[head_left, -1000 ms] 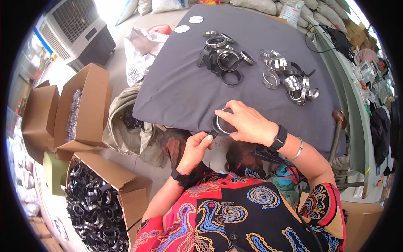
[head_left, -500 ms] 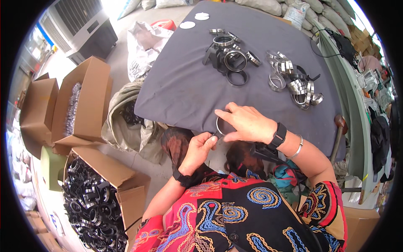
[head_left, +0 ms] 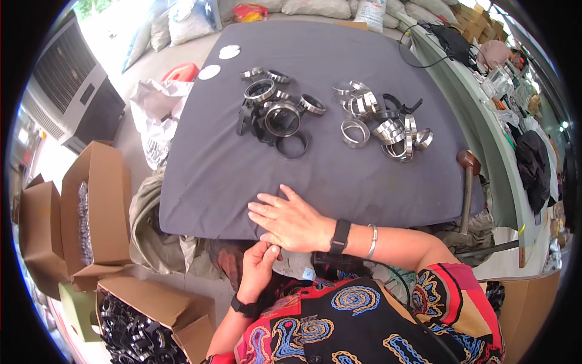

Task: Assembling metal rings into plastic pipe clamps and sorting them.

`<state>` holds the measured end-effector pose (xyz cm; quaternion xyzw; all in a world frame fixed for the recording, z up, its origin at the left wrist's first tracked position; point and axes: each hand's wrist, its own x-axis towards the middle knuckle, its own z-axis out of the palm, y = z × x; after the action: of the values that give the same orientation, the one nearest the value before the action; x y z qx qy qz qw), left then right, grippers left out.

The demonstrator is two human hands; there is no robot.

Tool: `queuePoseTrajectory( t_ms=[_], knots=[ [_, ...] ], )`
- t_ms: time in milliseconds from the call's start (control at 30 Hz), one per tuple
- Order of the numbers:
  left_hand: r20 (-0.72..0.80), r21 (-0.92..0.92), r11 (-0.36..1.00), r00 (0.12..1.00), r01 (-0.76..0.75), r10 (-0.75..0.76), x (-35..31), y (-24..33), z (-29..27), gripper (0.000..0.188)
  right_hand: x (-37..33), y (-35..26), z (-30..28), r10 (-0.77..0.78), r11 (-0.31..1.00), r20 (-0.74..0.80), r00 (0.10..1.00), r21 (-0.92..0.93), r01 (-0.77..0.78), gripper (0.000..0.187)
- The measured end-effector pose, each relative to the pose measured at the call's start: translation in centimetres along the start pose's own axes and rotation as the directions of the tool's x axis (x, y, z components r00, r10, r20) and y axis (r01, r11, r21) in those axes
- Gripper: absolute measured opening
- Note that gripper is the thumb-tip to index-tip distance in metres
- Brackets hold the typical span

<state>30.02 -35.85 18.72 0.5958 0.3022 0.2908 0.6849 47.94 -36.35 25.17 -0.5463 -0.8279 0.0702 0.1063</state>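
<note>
At the table's near edge my left hand is closed in a pinch. The black-and-silver ring it gripped half a second ago is now hidden by my right hand. My right hand lies palm down just above the left fingertips, its fingers stretched and spread over the grey cloth. Farther back on the table sits a group of black-lined metal rings, some with black tabs. To its right is a heap of shiny silver rings with a black strap among them.
White discs lie on the grey-covered table at its far left. A hammer is at the right edge. Lower left stands a carton of black rings; open cartons and a cloth sack are nearby.
The view has shifted, so the table sits lower and more to the left. My right hand has flattened over the left fingertips and covers the ring seen earlier between both hands.
</note>
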Motion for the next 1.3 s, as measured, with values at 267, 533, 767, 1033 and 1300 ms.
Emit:
queuePoseTrajectory(
  t_ms=[267, 533, 767, 1033, 1300],
  knots=[
    [-0.025, 0.037, 0.999, 0.999, 0.040, -0.039, 0.9, 3.7, -0.5, 0.022, -0.6, 3.3, -1.6, 0.079, 0.942, -0.267, 0.960, 0.336, 0.017, 0.045],
    [-0.181, 0.466, 0.882, 0.968, -0.072, 0.174, 9.0, 11.5, -2.8, 0.023, -8.0, 20.6, -16.5, 0.624, 0.637, -0.421, 0.658, -0.214, -0.741, 0.016],
    [-0.213, 0.513, 0.852, 0.977, 0.103, 0.010, 17.0, 10.8, -6.9, 0.026, -15.0, 31.5, -17.3, 0.901, 0.281, -0.147, 0.408, -0.520, -0.807, 0.023],
    [-0.127, 0.945, 0.303, 0.716, -0.122, 0.686, 15.8, 8.2, -6.9, 0.029, -16.1, 30.2, -18.1, 0.733, 0.386, -0.205, 0.648, -0.660, -0.645, 0.016],
    [0.162, 0.092, 0.973, 0.968, -0.210, 0.193, 8.6, 11.5, 4.5, 0.032, -11.5, 9.0, -14.1, 0.530, 0.508, -0.173, 0.830, 0.849, -0.148, 0.019]
  ],
)
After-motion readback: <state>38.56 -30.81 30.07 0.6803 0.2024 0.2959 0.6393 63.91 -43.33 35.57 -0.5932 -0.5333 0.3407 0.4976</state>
